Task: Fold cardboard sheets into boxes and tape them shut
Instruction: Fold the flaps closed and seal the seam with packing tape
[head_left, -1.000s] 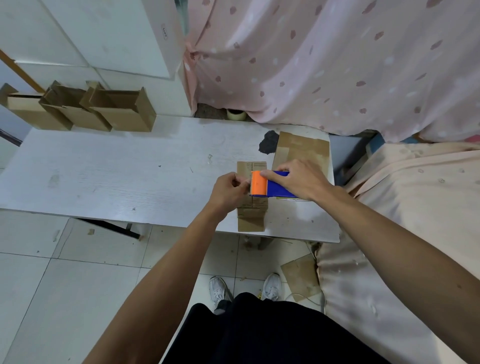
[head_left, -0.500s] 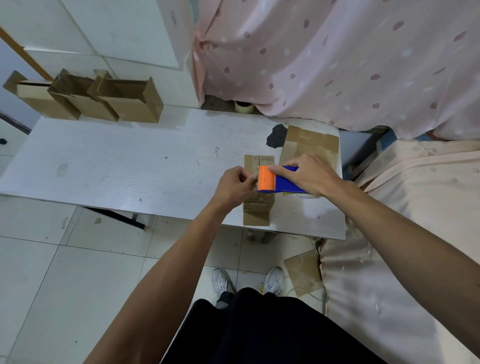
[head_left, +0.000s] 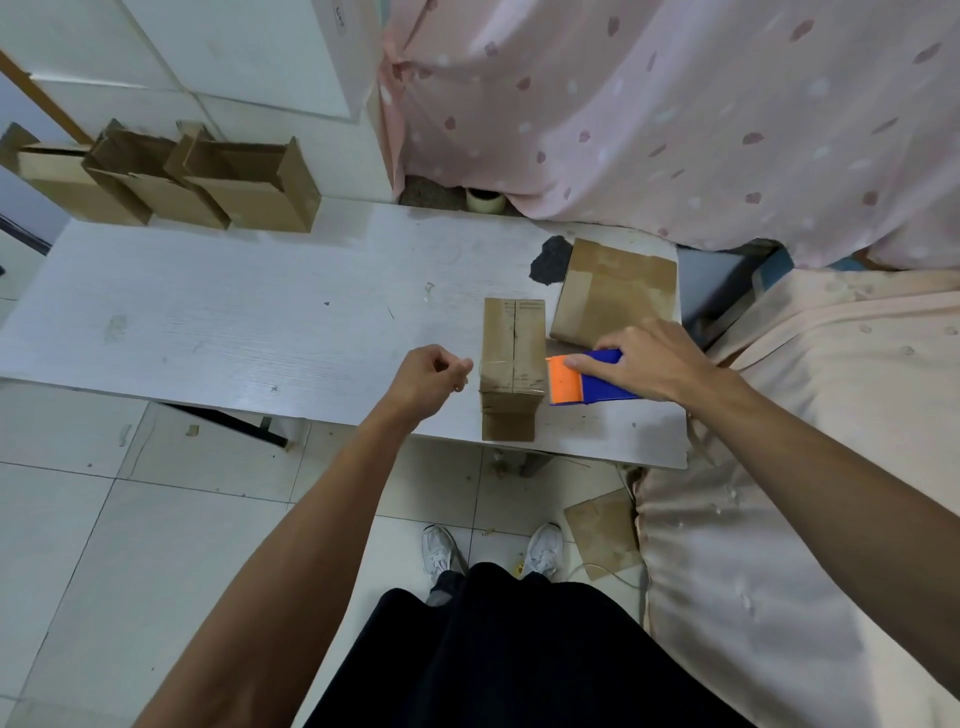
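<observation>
Table (head_left: 260, 322): white, wood-grain, spans the middle of the frame; a dark patch (head_left: 550, 260) marks its far right.
Box (head_left: 511, 358): closed, near the table's lower right edge.
Tape gun (head_left: 587, 382): orange and blue, just right of the box, gripped by the right hand (head_left: 660, 358).
Left hand (head_left: 431, 379): just left of the box, fingers curled, nothing seen in it.
Sheets (head_left: 618, 291): flat, behind the tape gun.
Open boxes (head_left: 208, 182): upper left, against the white wall.
Curtain (head_left: 675, 104): pink, upper right.
Floor (head_left: 130, 519): pale tiles, lower left.
</observation>
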